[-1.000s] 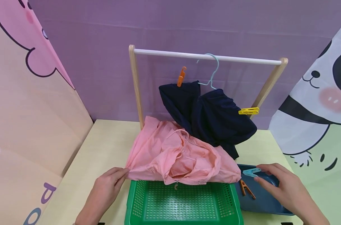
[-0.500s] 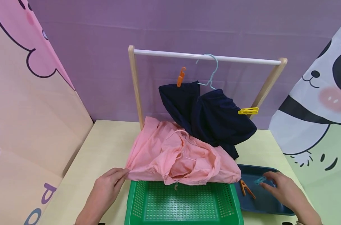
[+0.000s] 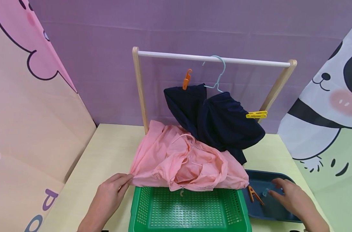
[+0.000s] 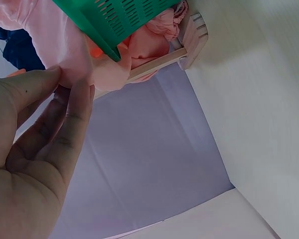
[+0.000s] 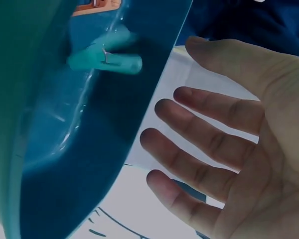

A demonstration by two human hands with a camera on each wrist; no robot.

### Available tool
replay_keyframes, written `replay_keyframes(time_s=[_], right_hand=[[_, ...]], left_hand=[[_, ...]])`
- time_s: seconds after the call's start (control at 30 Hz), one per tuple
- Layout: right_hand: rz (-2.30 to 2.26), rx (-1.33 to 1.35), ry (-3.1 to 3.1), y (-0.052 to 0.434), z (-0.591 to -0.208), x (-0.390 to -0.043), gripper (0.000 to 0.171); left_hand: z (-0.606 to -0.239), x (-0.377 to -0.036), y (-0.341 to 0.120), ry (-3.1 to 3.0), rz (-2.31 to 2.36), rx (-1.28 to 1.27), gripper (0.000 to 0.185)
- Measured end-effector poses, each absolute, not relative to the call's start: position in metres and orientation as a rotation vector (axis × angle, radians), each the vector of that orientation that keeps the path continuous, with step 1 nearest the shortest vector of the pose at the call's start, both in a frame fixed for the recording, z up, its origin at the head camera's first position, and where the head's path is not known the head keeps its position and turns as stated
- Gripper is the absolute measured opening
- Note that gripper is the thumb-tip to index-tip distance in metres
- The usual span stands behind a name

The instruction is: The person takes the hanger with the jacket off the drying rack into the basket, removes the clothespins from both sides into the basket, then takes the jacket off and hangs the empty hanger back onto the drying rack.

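"What does the head camera show?"

"A pink jacket [image 3: 161, 158] spread in loose folds in front of a navy garment [image 3: 222, 125], its near edge over the back of a green basket [image 3: 187, 211]. The person's left hand [image 3: 110, 193] pinches the jacket's near left corner."

"And the right hand [image 3: 293, 197]?"

"Above a blue tray [image 3: 264, 212], thumb and forefinger apart. A light-blue peg [image 3: 265, 192] is just beside the thumb's tip, blurred. I can't tell whether it touches the tray's floor. An orange peg [image 3: 252, 193] is in there too, near it."

"What's at the back?"

"The navy garment, on a pale hanger [image 3: 220, 77] hooked over a white rail [image 3: 176, 56]. There's an orange clip [image 3: 186, 82] on its top edge and a yellow clip [image 3: 257, 114] out to the right. The rack stands on a pale table [image 3: 115, 145]."

"Now the left wrist view?"

"Thumb and forefinger pinch the pink cloth, with the other fingers bent behind. Beyond the cloth I see a corner of the basket and a wooden foot [image 4: 193, 42] of the rack."

"And the right wrist?"

"All the fingers are spread beside the tray's rim. The light-blue peg, inside the rim, is apart from every fingertip, and part of the orange peg shows past it."
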State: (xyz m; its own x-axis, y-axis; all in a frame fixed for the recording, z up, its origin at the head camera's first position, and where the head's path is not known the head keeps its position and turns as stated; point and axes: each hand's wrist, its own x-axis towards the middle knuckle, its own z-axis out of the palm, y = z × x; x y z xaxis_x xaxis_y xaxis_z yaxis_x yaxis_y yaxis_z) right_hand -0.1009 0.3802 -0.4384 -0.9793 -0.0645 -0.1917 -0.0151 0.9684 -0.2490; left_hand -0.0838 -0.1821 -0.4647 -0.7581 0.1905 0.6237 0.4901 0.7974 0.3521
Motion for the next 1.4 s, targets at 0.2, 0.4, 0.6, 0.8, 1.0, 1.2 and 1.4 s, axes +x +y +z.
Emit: replay_keyframes(time_s=[0.2, 0.4, 0.6, 0.8, 1.0, 1.2, 1.4], right_hand=[[-0.343, -0.121, 3.017, 0.365, -0.432, -0.096, 0.042], [-0.387, -0.285, 3.175, 0.334, -0.423, -0.089, 0.037], [-0.506, -0.761, 3.323, 0.301, -0.421, -0.091, 0.036], [-0.641, -1.155, 3.329, 0.283, -0.429, -0.104, 0.039], [-0.722, -1.257, 3.275, 0.277, -0.440, -0.112, 0.039], [-0.726, -1.316, 3.260, 0.275, -0.444, -0.115, 0.038], [-0.726, -1.377, 3.249, 0.275, -0.445, -0.116, 0.024]], left_hand=[[-0.465, -0.084, -0.182, -2.407, -0.680, -0.499, 0.029], [-0.465, -0.084, -0.182, -2.412, -0.678, -0.498, 0.029], [-0.465, -0.084, -0.182, -2.406, -0.675, -0.505, 0.030], [-0.463, -0.083, -0.183, -2.420, -0.674, -0.497, 0.029], [-0.461, -0.082, -0.183, -2.430, -0.672, -0.509, 0.029], [-0.459, -0.085, -0.181, -2.443, -0.681, -0.555, 0.030], [-0.455, -0.088, -0.176, -2.461, -0.681, -0.604, 0.026]])
